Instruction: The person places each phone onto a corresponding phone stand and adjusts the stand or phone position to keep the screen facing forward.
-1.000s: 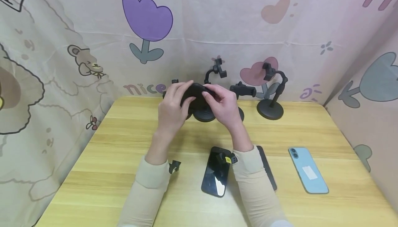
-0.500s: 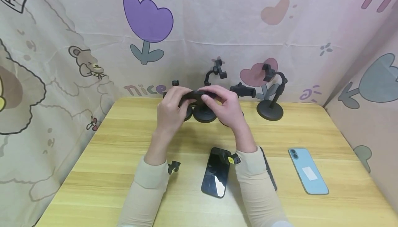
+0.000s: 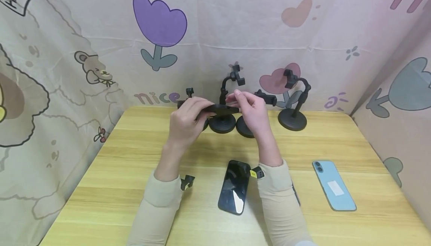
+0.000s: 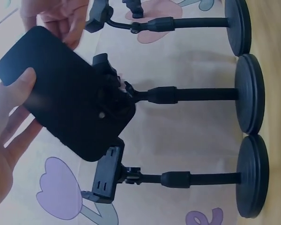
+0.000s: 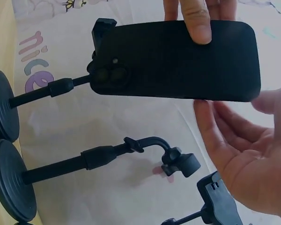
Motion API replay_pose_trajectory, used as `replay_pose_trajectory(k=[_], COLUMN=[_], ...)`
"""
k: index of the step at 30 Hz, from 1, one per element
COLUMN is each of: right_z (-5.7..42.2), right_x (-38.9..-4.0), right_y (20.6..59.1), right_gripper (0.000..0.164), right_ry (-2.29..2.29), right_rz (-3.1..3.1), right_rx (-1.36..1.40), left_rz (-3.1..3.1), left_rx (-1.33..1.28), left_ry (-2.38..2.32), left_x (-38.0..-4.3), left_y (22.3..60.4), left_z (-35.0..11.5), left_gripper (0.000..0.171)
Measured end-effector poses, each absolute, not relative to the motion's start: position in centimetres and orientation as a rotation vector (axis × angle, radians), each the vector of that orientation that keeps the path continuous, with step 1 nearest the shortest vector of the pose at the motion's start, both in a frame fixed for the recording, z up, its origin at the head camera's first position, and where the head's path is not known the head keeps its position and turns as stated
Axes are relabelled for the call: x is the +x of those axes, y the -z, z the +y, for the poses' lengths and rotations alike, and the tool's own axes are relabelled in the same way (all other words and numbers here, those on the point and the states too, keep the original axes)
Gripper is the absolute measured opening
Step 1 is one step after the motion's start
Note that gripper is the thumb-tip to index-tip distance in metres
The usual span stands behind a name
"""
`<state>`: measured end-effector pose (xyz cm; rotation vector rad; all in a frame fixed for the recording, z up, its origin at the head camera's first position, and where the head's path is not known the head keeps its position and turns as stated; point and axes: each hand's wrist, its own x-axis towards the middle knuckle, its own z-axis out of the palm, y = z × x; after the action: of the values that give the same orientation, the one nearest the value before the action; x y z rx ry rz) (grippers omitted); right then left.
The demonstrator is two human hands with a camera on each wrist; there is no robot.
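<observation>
My left hand [image 3: 186, 122] holds a black smartphone [image 3: 220, 109] above the table, near the row of stands. In the left wrist view its thumb lies across the back of the phone [image 4: 70, 103], with fingers on the other side. The right wrist view shows two round camera lenses at the phone's stand-side end. My right hand [image 3: 252, 113] is at the phone's right edge with loosely bent fingers; in the right wrist view its fingertips and thumb [image 5: 267, 101] meet or nearly meet that edge without gripping it. A phone stand [image 5: 56, 88] is partly hidden behind the phone.
Several black phone stands with round bases [image 3: 292, 119] line the back of the wooden table [image 3: 134, 163], before a printed cloth. A black phone [image 3: 235, 186] and a light blue phone [image 3: 333, 186] lie nearer me. Another dark phone [image 3: 296, 195] is mostly covered by my right sleeve.
The held phone has tipped from upright towards flat and come slightly lower. My right hand has loosened its hold and shifted right to the phone's edge.
</observation>
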<state>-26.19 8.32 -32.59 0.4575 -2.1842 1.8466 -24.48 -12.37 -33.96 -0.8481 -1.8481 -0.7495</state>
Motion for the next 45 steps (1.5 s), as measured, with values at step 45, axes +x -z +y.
replay_pose_trajectory(k=[45], right_z=[8.2], right_x=[-26.5], right_y=[32.5], right_gripper=[0.034], right_ry=[-2.306], right_rz=[-2.033], right_rx=[0.342], left_rz=[-1.875], left_rx=[-0.539], left_ry=[1.230], left_x=[-23.8], left_y=[33.4], left_z=[-11.9], left_gripper=[0.032])
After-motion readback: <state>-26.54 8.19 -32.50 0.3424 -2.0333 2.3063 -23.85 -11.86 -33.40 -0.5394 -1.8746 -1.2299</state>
